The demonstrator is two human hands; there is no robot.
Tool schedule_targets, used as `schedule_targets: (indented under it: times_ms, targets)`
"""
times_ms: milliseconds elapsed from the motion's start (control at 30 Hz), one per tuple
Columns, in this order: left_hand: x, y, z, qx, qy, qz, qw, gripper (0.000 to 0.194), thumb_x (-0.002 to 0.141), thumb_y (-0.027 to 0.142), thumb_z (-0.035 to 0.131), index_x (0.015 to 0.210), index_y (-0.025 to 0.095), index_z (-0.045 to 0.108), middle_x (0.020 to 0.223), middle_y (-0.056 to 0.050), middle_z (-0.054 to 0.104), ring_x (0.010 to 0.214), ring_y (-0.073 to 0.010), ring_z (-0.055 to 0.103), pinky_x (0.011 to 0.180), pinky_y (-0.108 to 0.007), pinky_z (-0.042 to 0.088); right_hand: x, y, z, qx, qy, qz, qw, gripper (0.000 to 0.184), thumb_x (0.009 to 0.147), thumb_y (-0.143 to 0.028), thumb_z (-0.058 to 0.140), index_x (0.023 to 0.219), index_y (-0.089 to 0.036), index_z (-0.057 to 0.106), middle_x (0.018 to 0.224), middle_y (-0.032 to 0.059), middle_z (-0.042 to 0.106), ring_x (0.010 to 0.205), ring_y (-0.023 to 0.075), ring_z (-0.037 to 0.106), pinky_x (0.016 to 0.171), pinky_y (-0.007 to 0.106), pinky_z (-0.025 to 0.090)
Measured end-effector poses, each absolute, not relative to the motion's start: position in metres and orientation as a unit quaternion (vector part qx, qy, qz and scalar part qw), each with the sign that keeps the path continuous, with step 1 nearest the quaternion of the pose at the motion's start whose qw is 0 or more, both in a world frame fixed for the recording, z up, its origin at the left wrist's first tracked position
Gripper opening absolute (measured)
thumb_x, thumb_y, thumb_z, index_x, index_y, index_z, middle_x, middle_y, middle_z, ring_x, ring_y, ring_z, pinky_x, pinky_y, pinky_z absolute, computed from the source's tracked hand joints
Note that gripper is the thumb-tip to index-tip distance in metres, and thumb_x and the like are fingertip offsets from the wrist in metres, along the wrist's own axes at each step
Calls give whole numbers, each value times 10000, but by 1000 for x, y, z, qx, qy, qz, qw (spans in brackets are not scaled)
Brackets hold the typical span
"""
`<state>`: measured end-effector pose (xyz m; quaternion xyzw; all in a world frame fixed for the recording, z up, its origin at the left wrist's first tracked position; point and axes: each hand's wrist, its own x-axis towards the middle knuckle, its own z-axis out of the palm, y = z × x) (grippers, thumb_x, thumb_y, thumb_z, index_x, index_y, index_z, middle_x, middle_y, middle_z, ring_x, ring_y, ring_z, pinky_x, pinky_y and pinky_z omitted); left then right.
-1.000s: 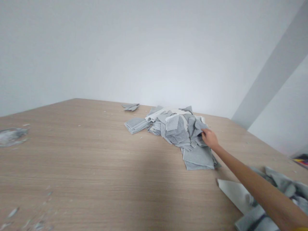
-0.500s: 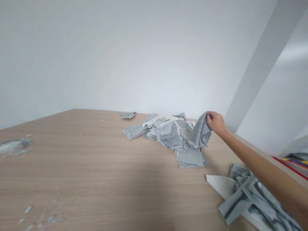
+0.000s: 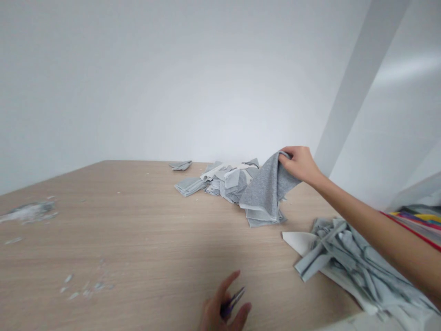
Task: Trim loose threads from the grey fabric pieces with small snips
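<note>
My right hand (image 3: 300,163) is closed on the top corner of a grey fabric piece (image 3: 265,189) and holds it lifted over the pile of grey and white fabric pieces (image 3: 223,181) at the far side of the wooden table (image 3: 138,239). My left hand (image 3: 222,310) shows at the bottom edge, its fingers partly curled around a small purple tool (image 3: 233,301) that looks like scissors.
A heap of grey fabric strips (image 3: 347,262) lies on a white sheet (image 3: 299,241) at the right. Fabric scraps and lint (image 3: 29,212) are scattered at the left. One small grey piece (image 3: 180,165) sits at the far edge. Coloured items (image 3: 418,216) lie at the far right.
My right hand has lifted a grey fabric piece off the pile and raised it. My left hand with the small purple tool has come into view at the bottom.
</note>
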<state>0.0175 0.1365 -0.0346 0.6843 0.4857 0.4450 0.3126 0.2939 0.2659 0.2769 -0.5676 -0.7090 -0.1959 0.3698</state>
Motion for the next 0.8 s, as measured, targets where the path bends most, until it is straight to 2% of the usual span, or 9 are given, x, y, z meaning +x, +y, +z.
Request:
schedule_targets:
  times_ms: [100,200,367,433,567,733,800]
  targets:
    - [27,141,0,692,473,496,228,672,758,437,787,1369,232,596,592,49,608,491,-124,593,505,-207,515,275,249,279,-561,-724,-153,370,273,780,-234,507,756,-113,750,658,42,695,604,164,558,586,275,337]
    - [42,150,28,725,411,535,140,697,791,407,787,1419,243,531,601,68,605,463,-105,591,532,-201,526,259,234,282,-560,-729,-102,381,273,779,-242,504,720,-111,737,643,21,673,621,156,549,580,263,333]
    - [62,166,36,733,380,564,16,764,865,452,722,1494,180,386,653,40,656,517,-132,659,529,-211,518,239,206,284,-546,-731,11,410,284,784,-270,509,733,-109,738,610,-7,620,608,132,510,539,235,312]
    - [67,169,35,734,356,577,-49,723,895,427,695,1481,140,383,677,13,681,534,-138,669,544,-216,515,231,196,283,-549,-726,49,411,273,782,-281,525,719,-112,730,575,-16,587,560,116,471,505,231,279]
    - [78,170,42,735,303,581,-177,582,892,314,712,1389,125,475,751,-54,732,568,-161,679,589,-257,498,222,188,283,-561,-705,117,417,229,752,-288,575,680,-116,707,505,-28,528,475,92,403,453,226,231]
    - [90,164,55,745,302,568,-175,589,873,308,727,1380,112,499,861,-114,769,564,-172,678,585,-288,483,221,192,281,-549,-674,194,455,179,702,-277,601,645,-129,683,473,-38,499,442,84,393,425,215,235]
    - [90,163,56,750,303,570,-144,511,905,278,674,1366,116,526,874,-111,776,595,-169,694,604,-277,494,222,194,279,-547,-658,218,469,169,688,-272,599,642,-131,680,473,-40,502,436,85,402,422,215,253]
